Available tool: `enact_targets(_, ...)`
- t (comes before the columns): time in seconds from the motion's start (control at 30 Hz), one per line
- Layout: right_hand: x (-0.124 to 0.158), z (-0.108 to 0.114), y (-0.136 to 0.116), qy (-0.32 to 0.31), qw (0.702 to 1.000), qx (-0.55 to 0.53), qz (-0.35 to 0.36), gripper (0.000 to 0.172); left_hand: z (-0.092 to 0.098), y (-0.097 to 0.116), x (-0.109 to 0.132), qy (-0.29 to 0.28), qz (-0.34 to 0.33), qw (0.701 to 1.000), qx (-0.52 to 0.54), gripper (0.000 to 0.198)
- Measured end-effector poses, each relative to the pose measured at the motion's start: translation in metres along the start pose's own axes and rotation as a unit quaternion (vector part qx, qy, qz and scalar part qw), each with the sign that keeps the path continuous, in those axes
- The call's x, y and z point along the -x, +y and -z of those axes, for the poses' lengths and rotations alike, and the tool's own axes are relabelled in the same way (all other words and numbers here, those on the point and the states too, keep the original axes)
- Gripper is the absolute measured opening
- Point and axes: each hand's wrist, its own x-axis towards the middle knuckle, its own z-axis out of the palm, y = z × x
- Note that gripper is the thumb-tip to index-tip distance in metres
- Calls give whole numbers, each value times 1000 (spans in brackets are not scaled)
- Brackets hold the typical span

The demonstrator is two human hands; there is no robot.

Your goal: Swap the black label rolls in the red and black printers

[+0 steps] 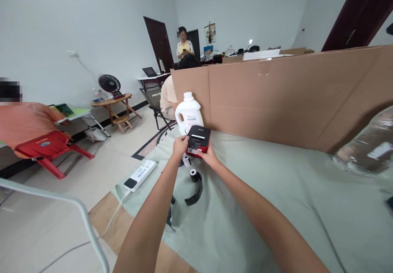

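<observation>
A small black and red device [199,136], with a pale strip across its top, is held up between my two hands in front of a white jug [189,111]. My left hand [180,146] grips its left side, fingers closed at the edge. Around the lower right corner, my right hand [209,154] is wrapped. Below the device, a small white roll [186,161] lies on the pale green cloth [251,207]. Nearer to me is a black roll [193,175] with a curled black strip [196,195] trailing from it.
A white power strip [141,175] with a cable lies at the cloth's left edge. Behind stands a long cardboard panel [270,101]. Something wrapped in plastic [368,146] is at the right. Other people sit at the left and behind the panel; one stands at the back.
</observation>
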Motion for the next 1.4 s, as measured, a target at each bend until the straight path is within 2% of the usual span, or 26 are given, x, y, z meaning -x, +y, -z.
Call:
enact_targets(0.13, 33, 57, -36, 53, 998, -23, 20, 118, -20, 49, 48, -19, -69, 997, 17, 33)
enact_targets(0.23, 82, 110, -72, 77, 996, 30, 36, 111, -46, 86, 107, -33, -114, 989, 84, 37)
enact_targets(0.3, 125, 139, -93, 95, 992, 71, 34, 105, -64, 101, 155, -50, -118, 981, 147, 42)
enact_targets(0.37, 171, 162, -105, 112, 986, 117, 35, 100, -79, 106, 203, -74, -118, 970, 198, 47)
enact_targets(0.43, 216, 178, -109, 123, 979, 157, 31, 97, -91, 102, 244, -100, -119, 962, 226, 51)
enact_targets(0.5, 251, 188, -107, 126, 975, 183, 17, 95, -99, 92, 275, -132, -114, 957, 231, 54)
enact_targets(0.57, 275, 193, -100, 123, 972, 200, 5, 95, -103, 81, 292, -157, -111, 955, 228, 55)
enact_targets(0.67, 289, 194, -90, 135, 967, 216, 9, 95, -106, 69, 300, -176, -127, 952, 214, 56)
enact_targets(0.83, 288, 192, -82, 142, 960, 240, 8, 95, -108, 63, 295, -189, -153, 950, 194, 57)
enact_targets(1.4, 284, 187, -81, 137, 946, 294, -31, 99, -101, 61, 293, -191, -115, 955, 195, 57)
